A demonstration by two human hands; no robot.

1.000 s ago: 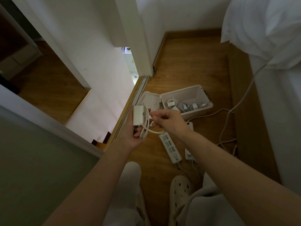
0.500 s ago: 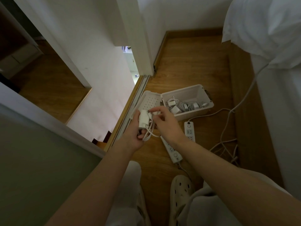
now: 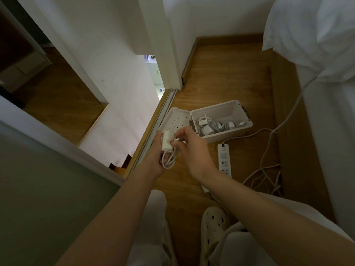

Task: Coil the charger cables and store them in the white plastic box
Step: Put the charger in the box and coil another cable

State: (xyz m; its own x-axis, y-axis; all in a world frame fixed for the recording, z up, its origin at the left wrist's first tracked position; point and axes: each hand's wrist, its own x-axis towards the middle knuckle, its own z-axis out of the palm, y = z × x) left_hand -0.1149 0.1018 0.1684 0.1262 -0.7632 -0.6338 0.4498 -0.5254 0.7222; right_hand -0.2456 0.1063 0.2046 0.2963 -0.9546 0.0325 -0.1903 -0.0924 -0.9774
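Charger (image 3: 167, 140), judged light and rigid with limp, springy cable (image 3: 169, 160), sits clasped in left hand (image 3: 154, 157) just beside white plastic box (image 3: 226, 135); right hand (image 3: 190, 148) apparently pinches the plug end; best gripped by the body, not the cord.

We count two hands, a left hand (image 3: 153, 158) and a right hand (image 3: 192, 148); one charger brick (image 3: 166, 141) with one cable (image 3: 169, 162); one white plastic box (image 3: 226, 134); one perforated lid (image 3: 176, 120); two power strips (image 3: 224, 160) (the second power strip (image 3: 205, 189) mostly hidden under a forearm); two clogs (image 3: 215, 223).
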